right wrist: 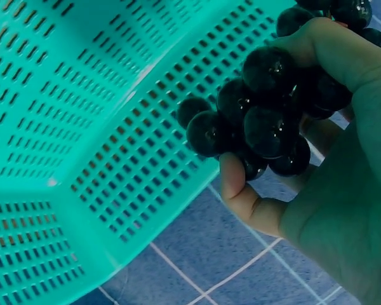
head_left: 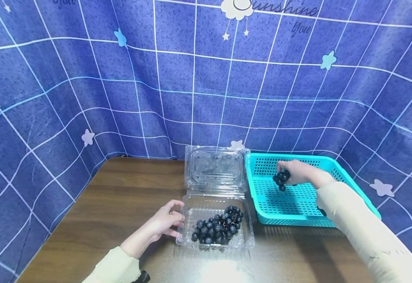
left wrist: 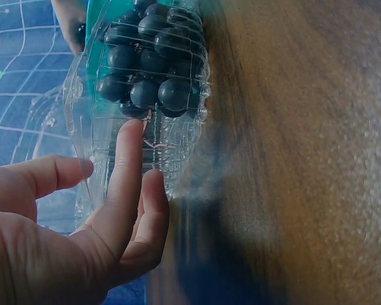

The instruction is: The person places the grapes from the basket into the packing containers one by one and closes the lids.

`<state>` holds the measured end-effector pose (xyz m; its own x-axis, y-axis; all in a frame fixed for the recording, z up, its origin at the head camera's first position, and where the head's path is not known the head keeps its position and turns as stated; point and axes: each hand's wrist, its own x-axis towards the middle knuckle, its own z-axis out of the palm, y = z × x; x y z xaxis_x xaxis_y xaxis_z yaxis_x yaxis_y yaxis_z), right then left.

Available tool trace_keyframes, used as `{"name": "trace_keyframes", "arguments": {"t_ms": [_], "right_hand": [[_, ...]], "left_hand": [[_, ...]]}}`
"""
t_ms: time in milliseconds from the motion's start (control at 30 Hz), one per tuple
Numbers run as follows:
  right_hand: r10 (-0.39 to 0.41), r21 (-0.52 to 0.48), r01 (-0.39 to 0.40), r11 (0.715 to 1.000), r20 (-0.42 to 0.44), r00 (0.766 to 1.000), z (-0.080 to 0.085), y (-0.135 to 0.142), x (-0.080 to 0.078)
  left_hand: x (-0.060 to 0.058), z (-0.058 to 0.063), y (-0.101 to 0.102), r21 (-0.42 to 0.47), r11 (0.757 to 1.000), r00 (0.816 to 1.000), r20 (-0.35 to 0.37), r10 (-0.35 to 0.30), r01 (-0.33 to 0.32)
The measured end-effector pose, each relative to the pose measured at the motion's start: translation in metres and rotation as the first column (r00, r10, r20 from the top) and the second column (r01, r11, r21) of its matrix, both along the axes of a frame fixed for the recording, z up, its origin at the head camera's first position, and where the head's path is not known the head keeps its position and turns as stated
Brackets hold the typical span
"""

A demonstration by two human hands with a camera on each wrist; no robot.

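In the head view a clear plastic clamshell box (head_left: 188, 212) stands with its lid (head_left: 215, 167) raised behind it. A bunch of dark grapes (head_left: 217, 228) lies inside. My left hand (head_left: 163, 222) is at the box's left side, fingers fairly straight and spread; in the left wrist view its fingertips (left wrist: 132, 130) touch the clear wall and the thumb is by the rim. At the right, my right hand (head_left: 297, 173) grips another bunch of dark grapes (right wrist: 267, 121) over a turquoise plastic basket (head_left: 280, 221). Part of that bunch is hidden behind the fingers.
The basket stands to the right of the box, close beside it, its wall (right wrist: 140, 159) full of slots. Both sit on a brown wooden table (head_left: 131, 188). A blue curtain (head_left: 177, 90) with white grid lines hangs behind and at both sides.
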<state>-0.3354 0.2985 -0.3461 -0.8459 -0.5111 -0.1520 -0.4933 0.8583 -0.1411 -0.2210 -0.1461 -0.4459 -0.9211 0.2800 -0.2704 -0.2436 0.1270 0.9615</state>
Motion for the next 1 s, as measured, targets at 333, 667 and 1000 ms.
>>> {"name": "trace_keyframes", "arguments": {"t_ms": [333, 667, 1000], "right_hand": [[0.005, -0.034, -0.008, 0.999, -0.093, 0.996, 0.006, -0.005, 0.009], [0.028, -0.065, -0.048, 0.997, -0.276, 0.961, 0.012, -0.022, 0.022], [-0.015, -0.044, 0.001, 0.999, -0.331, 0.943, 0.014, -0.042, 0.031]], "left_hand": [[-0.001, 0.0, 0.0, 0.007, 1.0, 1.0, 0.001, 0.002, -0.002], [-0.001, 0.001, 0.001, 0.004, 1.0, 1.0, 0.002, 0.005, -0.005], [-0.002, -0.001, 0.002, 0.001, 1.0, 1.0, 0.006, 0.016, -0.016]]}}
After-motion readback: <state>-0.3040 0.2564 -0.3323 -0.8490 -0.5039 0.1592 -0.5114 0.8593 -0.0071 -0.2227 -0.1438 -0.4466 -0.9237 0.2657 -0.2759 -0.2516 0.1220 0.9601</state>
